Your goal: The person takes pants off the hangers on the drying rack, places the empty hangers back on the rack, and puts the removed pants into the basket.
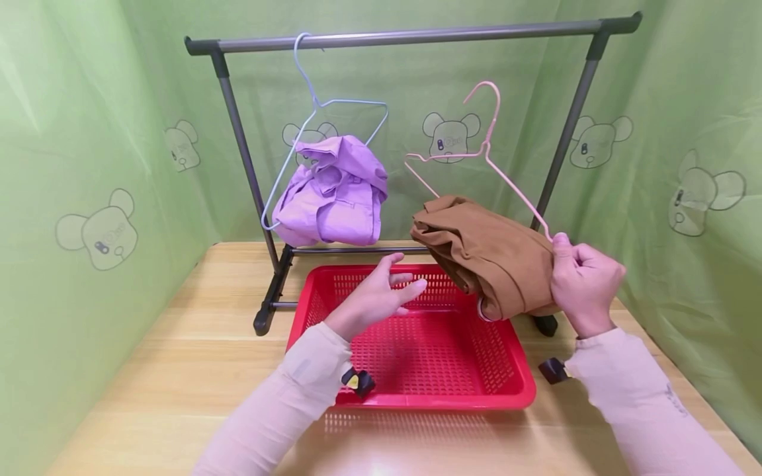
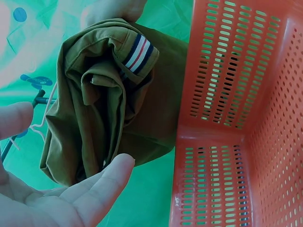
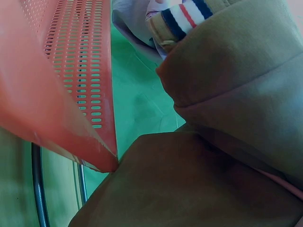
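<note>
The right hand [image 1: 588, 285] grips a pink hanger [image 1: 516, 188] with brown cloth [image 1: 497, 254].

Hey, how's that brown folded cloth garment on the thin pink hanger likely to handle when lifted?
The garment is probably floppy, given its soft, bunched folds. Its left end might sag, since the right grip is at the other end.

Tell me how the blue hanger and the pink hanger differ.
The blue hanger hangs from the rail; the pink hanger is off it, its hook below the rail's height in the head view. The right hand grips the pink hanger at one corner, while no hand touches the blue one. The blue hanger carries purple cloth; the pink one, brown cloth. Both are thin, with bunched cloth on them.
</note>
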The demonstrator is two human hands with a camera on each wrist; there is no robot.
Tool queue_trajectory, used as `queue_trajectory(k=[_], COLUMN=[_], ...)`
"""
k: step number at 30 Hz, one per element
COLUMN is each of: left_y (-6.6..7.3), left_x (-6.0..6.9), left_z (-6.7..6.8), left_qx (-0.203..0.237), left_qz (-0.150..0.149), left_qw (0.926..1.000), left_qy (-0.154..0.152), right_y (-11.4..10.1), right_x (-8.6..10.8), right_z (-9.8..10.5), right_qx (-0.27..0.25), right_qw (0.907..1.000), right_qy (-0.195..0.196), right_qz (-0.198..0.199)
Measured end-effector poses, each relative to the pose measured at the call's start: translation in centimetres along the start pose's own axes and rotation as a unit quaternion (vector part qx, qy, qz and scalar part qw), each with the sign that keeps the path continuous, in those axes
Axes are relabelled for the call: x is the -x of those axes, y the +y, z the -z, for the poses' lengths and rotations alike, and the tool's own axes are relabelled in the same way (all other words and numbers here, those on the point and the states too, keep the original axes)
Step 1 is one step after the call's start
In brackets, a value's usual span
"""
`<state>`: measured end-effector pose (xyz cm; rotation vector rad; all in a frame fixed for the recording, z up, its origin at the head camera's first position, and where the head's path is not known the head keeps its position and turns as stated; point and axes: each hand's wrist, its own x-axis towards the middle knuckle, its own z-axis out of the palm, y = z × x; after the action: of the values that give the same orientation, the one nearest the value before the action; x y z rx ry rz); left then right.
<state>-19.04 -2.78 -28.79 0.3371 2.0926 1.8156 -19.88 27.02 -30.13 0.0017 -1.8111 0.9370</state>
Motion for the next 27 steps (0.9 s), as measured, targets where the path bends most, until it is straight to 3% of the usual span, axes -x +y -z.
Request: queue_trajectory(k=[9, 27], left_y=[-0.3, -0.5], left_x=[-1.0, -2.1], left_z=[-0.7, -2.2], left_qx=[0.027, 0.057], left_qz=[0.013, 0.032], left_qw=[0.9995, 0.9979], left_qy=[-0.010, 0.002], right_y=[0.0, -0.1], right_x=[-0.1, 0.0], right_z=[0.0, -0.1], right_qx=[0.002, 0.001], right_qw=[1.0000, 1.0000], right_qy=[-0.001, 0.002], right_qz=[0.003, 0.004])
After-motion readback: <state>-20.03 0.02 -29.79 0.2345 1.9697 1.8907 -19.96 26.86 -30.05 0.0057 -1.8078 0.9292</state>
